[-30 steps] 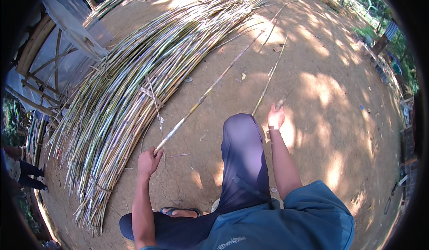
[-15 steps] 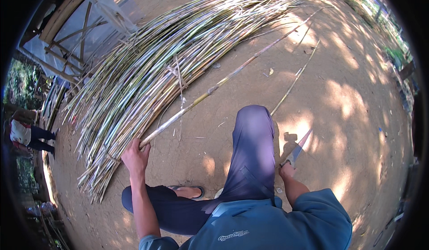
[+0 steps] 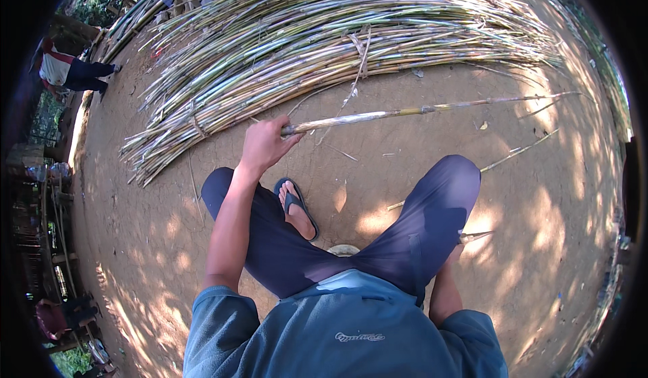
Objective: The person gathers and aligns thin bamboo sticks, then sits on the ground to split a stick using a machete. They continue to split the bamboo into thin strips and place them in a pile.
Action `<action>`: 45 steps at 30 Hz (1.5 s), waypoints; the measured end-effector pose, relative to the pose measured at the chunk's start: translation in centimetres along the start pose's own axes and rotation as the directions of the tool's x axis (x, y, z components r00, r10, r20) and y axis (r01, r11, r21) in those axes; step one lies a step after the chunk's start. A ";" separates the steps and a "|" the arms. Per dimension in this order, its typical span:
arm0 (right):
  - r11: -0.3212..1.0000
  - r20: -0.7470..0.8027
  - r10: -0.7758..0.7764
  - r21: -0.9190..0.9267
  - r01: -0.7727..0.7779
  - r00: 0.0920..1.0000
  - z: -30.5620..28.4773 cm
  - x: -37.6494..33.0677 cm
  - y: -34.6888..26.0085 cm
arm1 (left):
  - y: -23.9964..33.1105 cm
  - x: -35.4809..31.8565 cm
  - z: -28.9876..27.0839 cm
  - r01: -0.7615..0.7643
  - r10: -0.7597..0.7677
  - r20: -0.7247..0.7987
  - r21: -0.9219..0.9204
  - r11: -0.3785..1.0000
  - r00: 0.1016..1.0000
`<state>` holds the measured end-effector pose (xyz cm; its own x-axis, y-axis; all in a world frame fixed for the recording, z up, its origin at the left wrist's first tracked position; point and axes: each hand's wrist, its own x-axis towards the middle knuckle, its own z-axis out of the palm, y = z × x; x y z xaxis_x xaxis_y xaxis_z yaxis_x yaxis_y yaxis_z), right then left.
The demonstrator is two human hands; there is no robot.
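Observation:
My left hand [image 3: 265, 147] is closed around the thick end of a long bamboo pole [image 3: 378, 115]. From there the pole stretches off to the right, thinning toward its tip above the dirt. Low on the right, beyond my right thigh, my right hand [image 3: 451, 262] is mostly hidden by the leg. A pointed blade [image 3: 478, 237], which looks like a handsaw's, sticks out past the knee from that hand. Its handle is covered now, though half a second ago it showed in the grip.
A big heap of bamboo poles [image 3: 283, 64], tied in places, lies across the far side. Another thin pole [image 3: 520, 152] rests on the dirt beyond my right knee. A round pale object [image 3: 344, 250] sits between my thighs. Another person [image 3: 67, 71] stands at the far left.
The view has turned, so the heap now lies more straight ahead. My left hand and its pole appear farther right and higher. The saw has slipped mostly behind my right knee.

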<state>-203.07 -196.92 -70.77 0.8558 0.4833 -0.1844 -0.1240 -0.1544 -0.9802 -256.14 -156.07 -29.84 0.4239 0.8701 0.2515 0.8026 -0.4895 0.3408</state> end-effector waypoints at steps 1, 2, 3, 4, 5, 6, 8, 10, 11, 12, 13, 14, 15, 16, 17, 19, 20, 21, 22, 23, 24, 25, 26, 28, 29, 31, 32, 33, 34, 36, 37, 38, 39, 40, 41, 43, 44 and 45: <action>0.991 -0.138 0.036 -0.124 -0.053 0.990 -0.8 0.7 -1.5 | 1.3 1.3 1.1 0.012 -0.001 0.186 -0.061 0.998 0.982; 0.958 -0.210 0.088 -0.252 -0.140 0.974 1.2 1.2 -3.6 | 0.1 0.3 2.2 0.020 0.001 0.234 -0.088 0.996 0.972; 0.676 -0.394 0.130 -0.636 -0.372 0.910 2.2 1.8 -7.4 | -0.8 0.0 4.0 0.007 0.025 0.282 -0.114 0.993 0.959; 0.775 -0.380 0.005 -0.583 -0.244 0.925 6.8 -1.3 -12.4 | -1.9 -0.6 4.8 0.012 0.027 0.339 -0.113 0.994 0.940; 0.838 -0.376 -0.160 -0.540 -0.076 0.913 10.8 -4.3 -20.6 | -2.0 -0.7 5.5 0.042 0.006 0.413 -0.107 0.993 0.911; 0.851 -0.374 -0.334 -0.515 0.106 0.865 14.2 -7.3 -29.7 | -1.9 -0.3 6.6 0.064 0.008 0.467 -0.138 0.988 0.884; 0.919 -0.229 -0.392 -0.134 0.371 0.891 13.4 -8.9 -36.7 | -1.0 2.0 9.1 0.072 0.061 0.552 -0.216 0.974 0.831; 0.866 -0.005 -0.500 -0.025 0.500 0.866 14.4 -11.7 -41.6 | -1.2 3.0 11.1 0.126 0.023 0.598 -0.206 0.970 0.801; 0.798 0.157 -0.597 0.015 0.603 0.787 15.8 -13.6 -43.7 | -1.3 3.0 12.2 0.157 0.000 0.625 -0.196 0.968 0.781; 0.811 0.153 -0.584 0.062 0.582 0.797 17.7 -15.9 -45.1 | -1.7 2.8 13.5 0.145 -0.003 0.607 -0.185 0.972 0.794; 0.855 0.181 -0.519 0.087 0.512 0.836 19.8 -18.6 -46.2 | -2.4 2.1 14.9 0.139 -0.012 0.590 -0.170 0.975 0.807; 0.893 0.208 -0.449 0.112 0.435 0.869 21.4 -21.1 -46.5 | -2.8 1.6 15.8 0.133 -0.023 0.572 -0.151 0.980 0.820; 0.900 0.355 -0.430 0.095 0.425 0.830 22.2 -23.0 -45.5 | -2.3 1.9 16.3 0.171 -0.069 0.580 -0.122 0.978 0.811; 0.910 0.501 -0.387 0.071 0.409 0.774 22.5 -24.4 -43.8 | -1.5 1.7 16.7 0.219 -0.124 0.593 -0.090 0.972 0.796; 0.921 0.557 -0.360 0.082 0.381 0.749 23.1 -24.7 -42.3 | -1.1 2.0 16.8 0.255 -0.179 0.598 -0.044 0.966 0.782; 0.947 0.633 -0.273 0.045 0.318 0.724 24.6 -25.4 -40.4 | -1.2 1.8 16.7 0.286 -0.238 0.563 0.002 0.958 0.792; 0.958 0.646 -0.215 -0.007 0.287 0.733 25.3 -25.8 -39.8 | -1.1 1.7 16.5 0.298 -0.261 0.547 0.022 0.954 0.796; 0.948 0.639 -0.183 -0.086 0.306 0.747 25.6 -26.1 -38.8 | -1.0 1.7 16.3 0.307 -0.265 0.552 0.017 0.952 0.791; 0.968 0.620 -0.110 -0.110 0.224 0.777 25.9 -26.5 -38.5 | -0.9 1.8 15.9 0.317 -0.271 0.553 0.013 0.948 0.788; 0.943 0.630 -0.153 -0.137 0.303 0.761 26.2 -26.7 -38.6 | -0.8 1.9 15.7 0.327 -0.277 0.554 0.009 0.945 0.785; 0.911 0.642 -0.194 -0.163 0.379 0.742 26.5 -26.7 -39.0 | -0.8 2.0 15.7 0.317 -0.264 0.547 -0.002 0.948 0.795; 0.917 0.654 -0.157 -0.181 0.355 0.740 26.5 -26.8 -38.8 | -1.1 1.9 15.9 0.311 -0.257 0.542 -0.008 0.950 0.800; 0.922 0.665 -0.120 -0.200 0.330 0.737 26.4 -26.8 -38.7 | -1.3 1.7 16.2 0.304 -0.250 0.538 -0.013 0.953 0.805; 0.924 0.676 -0.077 -0.228 0.307 0.732 26.6 -26.9 -38.5 | -1.8 1.4 16.7 0.296 -0.240 0.502 -0.033 0.955 0.831; 0.921 0.678 -0.071 -0.236 0.308 0.732 26.9 -27.1 -38.5 | -1.8 1.4 17.0 0.288 -0.231 0.484 -0.045 0.957 0.844; 0.921 0.682 -0.080 -0.229 0.316 0.727 26.9 -27.2 -37.9 | -1.6 1.2 17.1 0.303 -0.237 0.499 -0.054 0.952 0.834; 0.924 0.686 -0.063 -0.234 0.302 0.725 26.9 -27.0 -37.8 | -1.5 1.1 16.7 0.309 -0.241 0.505 -0.053 0.950 0.828; 0.928 0.690 -0.047 -0.238 0.288 0.722 27.0 -26.9 -38.1 | -1.5 1.3 16.5 0.283 -0.225 0.505 -0.041 0.958 0.833; 0.928 0.691 -0.026 -0.251 0.274 0.722 27.2 -26.9 -38.2 | -1.7 1.4 16.7 0.259 -0.205 0.510 -0.035 0.965 0.835; 0.923 0.692 0.012 -0.286 0.258 0.722 27.4 -27.0 -37.8 | -1.8 1.1 16.8 0.255 -0.222 0.508 0.005 0.967 0.832; 0.917 0.690 0.027 -0.305 0.258 0.723 27.4 -26.9 -37.7 | -1.6 1.2 16.8 0.274 -0.253 0.497 0.031 0.961 0.830; 0.916 0.687 0.027 -0.308 0.258 0.726 27.4 -26.9 -37.6 | -1.3 1.3 16.8 0.294 -0.284 0.485 0.058 0.954 0.827; 0.915 0.685 0.027 -0.311 0.258 0.728 27.3 -26.9 -37.5 | -1.2 1.5 16.7 0.290 -0.281 0.482 0.058 0.955 0.830; 0.915 0.686 0.027 -0.311 0.259 0.727 27.3 -26.9 -37.4 | -1.1 1.6 16.6 0.289 -0.282 0.478 0.062 0.955 0.832; 0.920 0.683 0.026 -0.302 0.249 0.730 27.4 -27.1 -37.4 | -1.1 1.6 16.4 0.288 -0.284 0.474 0.065 0.955 0.834; 0.931 0.678 0.024 -0.283 0.231 0.735 27.5 -27.3 -37.7 | -1.0 1.8 16.4 0.284 -0.287 0.487 0.083 0.955 0.825; 0.931 0.678 0.041 -0.292 0.219 0.734 27.5 -27.3 -37.8 | -1.0 2.0 16.4 0.281 -0.289 0.493 0.092 0.955 0.821; 0.931 0.678 0.057 -0.302 0.207 0.732 27.5 -27.4 -38.0 | -1.0 2.0 16.3 0.276 -0.284 0.506 0.092 0.957 0.814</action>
<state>-235.59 -180.56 -30.49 0.2790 0.9298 -0.2403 0.2135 -0.3040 -0.9284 -249.23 -152.90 -44.49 0.3298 0.8765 -0.3506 0.9235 -0.2225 0.3124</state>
